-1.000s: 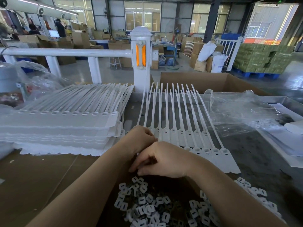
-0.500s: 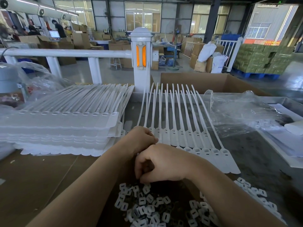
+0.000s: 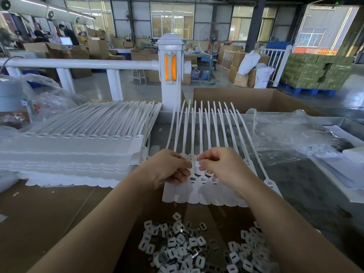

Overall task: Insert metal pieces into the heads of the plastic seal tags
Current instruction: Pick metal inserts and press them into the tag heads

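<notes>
A joined row of white plastic seal tags [image 3: 199, 192] lies flat on the table, straps pointing away from me. My left hand [image 3: 169, 170] rests curled on the row's left heads; whether it grips anything is hidden. My right hand [image 3: 222, 164] pinches a small white-faced metal piece [image 3: 197, 164] between thumb and forefinger, just above the tag heads. A loose heap of metal pieces [image 3: 189, 247] lies near the front edge, between my forearms.
A tall stack of tag sheets [image 3: 74, 150] fills the left. Crumpled clear plastic bags [image 3: 285, 134] lie at right, beside white sheets [image 3: 346, 174]. An open cardboard box [image 3: 246, 99] and a white railing post [image 3: 171, 71] stand behind the table.
My right hand has lifted from the heap of metal pieces, carrying one piece up to the tag heads. The view shifted so the tag flags now show below my hands.
</notes>
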